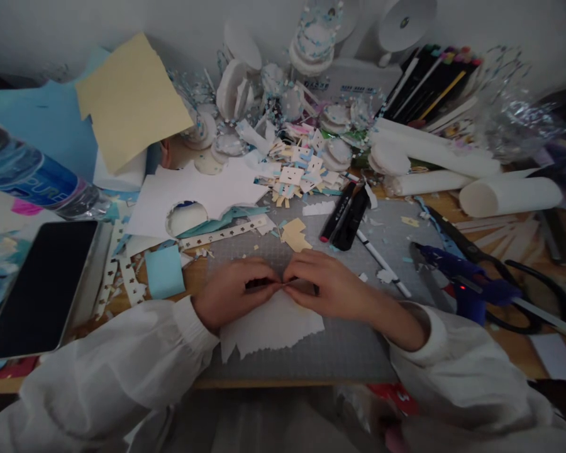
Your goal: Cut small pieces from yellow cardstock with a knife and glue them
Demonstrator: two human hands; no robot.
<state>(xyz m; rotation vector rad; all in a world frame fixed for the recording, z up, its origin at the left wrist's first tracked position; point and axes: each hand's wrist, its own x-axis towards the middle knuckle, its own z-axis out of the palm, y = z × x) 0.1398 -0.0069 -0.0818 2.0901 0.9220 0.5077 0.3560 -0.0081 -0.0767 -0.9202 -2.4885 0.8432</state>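
A piece of white paper [273,327] with ragged, torn lower edges spreads under my fingertips, over the grey cutting mat [353,349]. My left hand [236,288] is closed, thumb and fingers pinching at the paper's top edge. From the other side, my right hand [332,289] pinches at the same spot, so the fingertips of both hands meet. The exact bit of paper between the fingers is hidden. Just beyond them lies a cream paper scrap [295,234]. Two black markers [344,214] and a thin white pen [382,262] rest on the mat farther right.
On the right are a blue glue gun [471,277] with a red light and black-handled scissors [514,314]. A phone [42,286], a water bottle [42,170] and a blue note pad [165,272] occupy the left. Cut paper figures [299,167] pile up at the back.
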